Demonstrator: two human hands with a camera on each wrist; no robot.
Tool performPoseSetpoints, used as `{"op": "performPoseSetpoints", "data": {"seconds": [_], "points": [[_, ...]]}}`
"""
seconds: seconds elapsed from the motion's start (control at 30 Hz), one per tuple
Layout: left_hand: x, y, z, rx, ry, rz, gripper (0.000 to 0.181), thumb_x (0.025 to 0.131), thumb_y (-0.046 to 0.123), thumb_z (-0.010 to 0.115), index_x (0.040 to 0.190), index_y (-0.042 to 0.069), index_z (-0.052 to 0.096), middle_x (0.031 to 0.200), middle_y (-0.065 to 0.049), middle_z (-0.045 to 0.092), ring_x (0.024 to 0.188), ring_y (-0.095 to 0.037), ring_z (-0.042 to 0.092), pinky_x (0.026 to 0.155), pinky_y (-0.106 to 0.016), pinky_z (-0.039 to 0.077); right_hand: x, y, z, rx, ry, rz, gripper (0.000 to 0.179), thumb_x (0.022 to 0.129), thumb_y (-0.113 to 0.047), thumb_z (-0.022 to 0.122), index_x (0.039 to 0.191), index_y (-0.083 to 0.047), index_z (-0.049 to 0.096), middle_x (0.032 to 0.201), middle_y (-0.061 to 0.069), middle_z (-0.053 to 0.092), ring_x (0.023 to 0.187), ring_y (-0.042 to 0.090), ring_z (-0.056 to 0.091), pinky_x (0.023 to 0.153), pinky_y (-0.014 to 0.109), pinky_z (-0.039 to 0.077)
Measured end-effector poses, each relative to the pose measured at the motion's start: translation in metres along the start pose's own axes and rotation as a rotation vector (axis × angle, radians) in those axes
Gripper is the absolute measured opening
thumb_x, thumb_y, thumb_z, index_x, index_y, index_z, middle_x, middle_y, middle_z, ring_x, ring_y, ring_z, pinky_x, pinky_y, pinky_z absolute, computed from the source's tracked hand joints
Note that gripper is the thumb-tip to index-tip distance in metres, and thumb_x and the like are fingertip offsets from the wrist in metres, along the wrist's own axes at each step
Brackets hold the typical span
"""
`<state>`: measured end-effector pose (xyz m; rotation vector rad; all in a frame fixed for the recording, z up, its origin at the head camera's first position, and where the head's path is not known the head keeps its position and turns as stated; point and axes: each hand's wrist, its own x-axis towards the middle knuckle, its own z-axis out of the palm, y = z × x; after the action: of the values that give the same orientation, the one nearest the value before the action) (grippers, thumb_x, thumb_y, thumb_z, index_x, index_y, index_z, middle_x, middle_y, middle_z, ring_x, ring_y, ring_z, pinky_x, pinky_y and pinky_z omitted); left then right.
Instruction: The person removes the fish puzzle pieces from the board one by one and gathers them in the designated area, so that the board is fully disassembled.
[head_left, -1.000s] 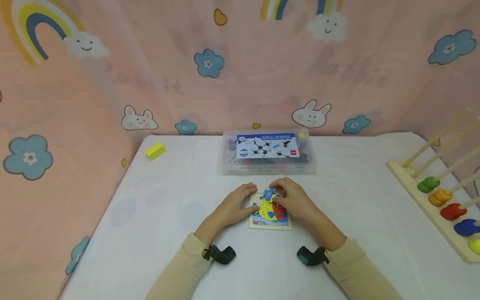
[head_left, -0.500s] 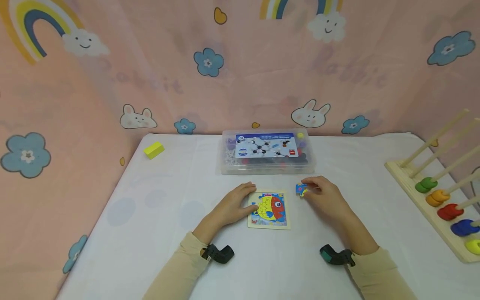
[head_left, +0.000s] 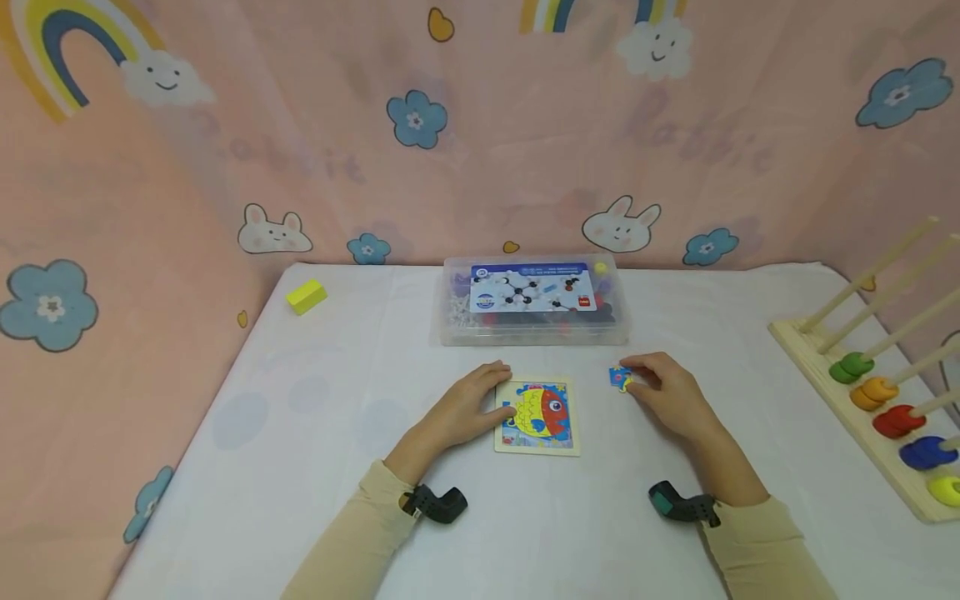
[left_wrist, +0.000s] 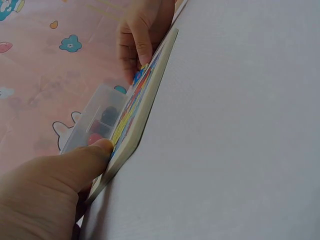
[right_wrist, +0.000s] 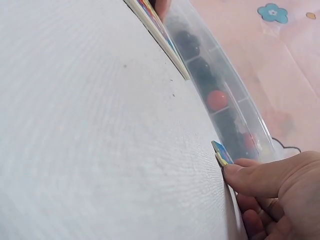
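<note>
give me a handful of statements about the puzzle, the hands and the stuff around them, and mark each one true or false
1. The right hand pinches a small puzzle piece. True.
2. The left hand is apart from the fish puzzle. False: the left hand touches the fish puzzle.
3. The puzzle piece is away from the fish puzzle. True.
4. The yellow block is inside the plastic box. False: the yellow block lies on the table, left of the plastic box.
5. The wooden rack holds green, orange, red and blue rings. True.
</note>
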<state>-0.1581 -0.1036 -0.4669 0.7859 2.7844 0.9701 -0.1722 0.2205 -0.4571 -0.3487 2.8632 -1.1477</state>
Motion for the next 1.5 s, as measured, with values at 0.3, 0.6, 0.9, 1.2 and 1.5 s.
{"op": "performPoseSetpoints", "data": {"seconds": [0.3, 0.6, 0.9, 1.2, 1.5], "points": [[0.0, 0.002, -0.001, 0.002, -0.005, -0.004, 0.058, 0.089, 0.032, 0.067, 0.137, 0.005, 0.049, 0.146, -0.007, 0.044, 0.14, -0.02, 0.034, 0.115, -0.035, 0.032, 0.001, 0.003, 0.0, 0.009, -0.016, 0.004, 0.034, 0.089, -0.001, 0.061, 0.123, 0.003, 0.057, 0.12, 0.022, 0.052, 0.114, 0.037, 0.049, 0.1, 0.056, 0.042], [0.0, 0.001, 0.0, 0.002, 0.008, 0.01, 0.057, 0.088, 0.032, 0.067, 0.136, 0.004, 0.05, 0.144, -0.007, 0.046, 0.139, -0.02, 0.035, 0.114, -0.036, 0.033, 0.001, 0.007, -0.004, 0.056, -0.044, 0.011, 0.039, 0.09, -0.003, 0.06, 0.128, 0.003, 0.054, 0.125, 0.021, 0.052, 0.116, 0.036, 0.049, 0.103, 0.055, 0.04], [0.001, 0.001, 0.0, 0.006, 0.003, 0.006, 0.057, 0.088, 0.032, 0.067, 0.135, 0.005, 0.051, 0.144, -0.007, 0.046, 0.139, -0.02, 0.036, 0.115, -0.036, 0.033, -0.001, 0.002, -0.005, 0.043, -0.011, 0.007, 0.044, 0.089, -0.01, 0.064, 0.13, 0.003, 0.051, 0.127, 0.021, 0.054, 0.114, 0.033, 0.05, 0.099, 0.051, 0.043], [0.001, 0.001, -0.001, 0.002, 0.007, 0.01, 0.057, 0.088, 0.032, 0.067, 0.135, 0.004, 0.051, 0.144, -0.007, 0.046, 0.139, -0.021, 0.035, 0.114, -0.036, 0.033, -0.002, -0.014, -0.007, 0.049, -0.045, 0.026, 0.049, 0.09, -0.014, 0.063, 0.133, 0.003, 0.048, 0.133, 0.022, 0.05, 0.123, 0.037, 0.047, 0.106, 0.052, 0.038], [0.0, 0.001, -0.001, -0.006, 0.004, 0.006, 0.058, 0.088, 0.032, 0.067, 0.136, 0.005, 0.05, 0.145, -0.007, 0.045, 0.139, -0.02, 0.035, 0.115, -0.036, 0.033, -0.004, -0.033, -0.001, 0.093, -0.094, -0.006, 0.048, 0.09, -0.016, 0.064, 0.133, 0.0, 0.049, 0.133, 0.019, 0.052, 0.121, 0.035, 0.049, 0.105, 0.05, 0.041]]}}
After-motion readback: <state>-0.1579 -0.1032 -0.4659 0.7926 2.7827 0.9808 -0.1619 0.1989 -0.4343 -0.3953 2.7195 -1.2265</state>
